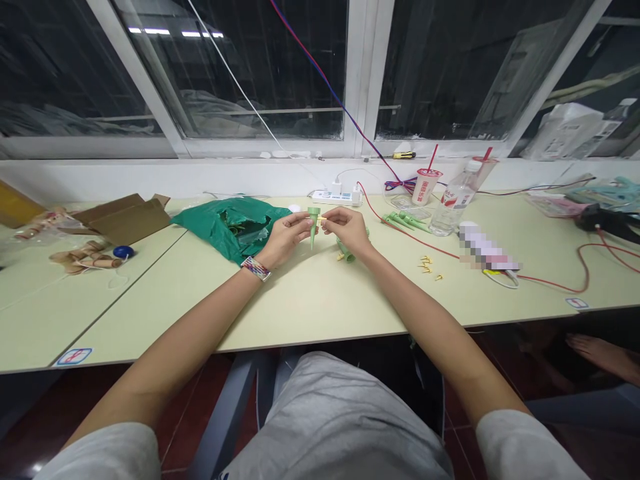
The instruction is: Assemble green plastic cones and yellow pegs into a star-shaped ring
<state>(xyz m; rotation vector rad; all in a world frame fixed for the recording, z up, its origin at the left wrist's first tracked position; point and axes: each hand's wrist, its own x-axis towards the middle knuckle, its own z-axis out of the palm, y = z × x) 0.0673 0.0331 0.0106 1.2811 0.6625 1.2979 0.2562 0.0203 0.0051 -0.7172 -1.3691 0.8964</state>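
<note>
My left hand (287, 239) grips a green plastic spike (313, 228), which stands point down at the top of the hand. My right hand (347, 229) pinches a small yellow part (321, 219) against the top of that spike. Below my right hand, a second green plastic piece (345, 252) lies on the table (310, 300), partly hidden by the hand. To the right, several green spikes (406, 222) lie together, and several small yellow parts (425, 265) are scattered nearer me.
A green plastic bag (233, 228) lies left of my hands, beyond it an open cardboard box (123, 219), wooden pieces (85, 259) and a blue ball (123, 252). A power strip (333, 197), water bottle (453, 200), paper cup (426, 187) and red wire (425, 243) lie farther back.
</note>
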